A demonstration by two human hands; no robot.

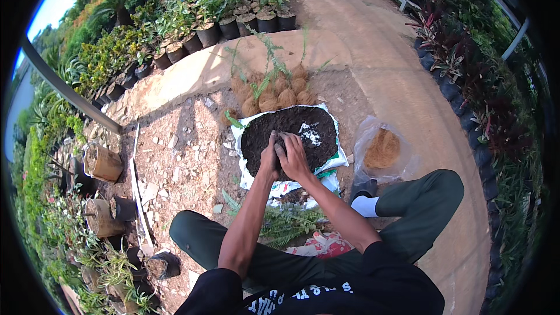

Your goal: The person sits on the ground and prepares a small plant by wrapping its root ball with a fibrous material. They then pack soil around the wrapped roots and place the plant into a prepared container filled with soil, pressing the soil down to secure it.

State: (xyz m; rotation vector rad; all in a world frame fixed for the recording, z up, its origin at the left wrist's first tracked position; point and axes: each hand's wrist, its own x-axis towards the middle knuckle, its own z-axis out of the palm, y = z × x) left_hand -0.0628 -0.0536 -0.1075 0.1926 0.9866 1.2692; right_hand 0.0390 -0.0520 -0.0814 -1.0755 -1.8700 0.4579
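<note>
An opened white plastic sack (343, 157) full of dark potting soil (258, 140) lies on the ground before me, with a patch of white granules (310, 134) on the soil. My left hand (269, 157) and my right hand (292, 156) are cupped together over the soil, fingertips close. Something dark, seemingly soil, is between them, mostly hidden by the fingers. Beyond the sack sit several brown fibre-wrapped balls (286, 98), some with fern fronds (264, 83) rising from them. To the right, a clear plastic bag (404, 157) holds loose brown fibre (382, 148).
Cut fern plants (288, 223) and a red-and-white patterned cloth (326, 245) lie between my legs. Black-potted plants (208, 35) line the back left. A thin white strip (138, 197) and more pots (103, 162) are at left; a planted border (463, 96) runs along the right.
</note>
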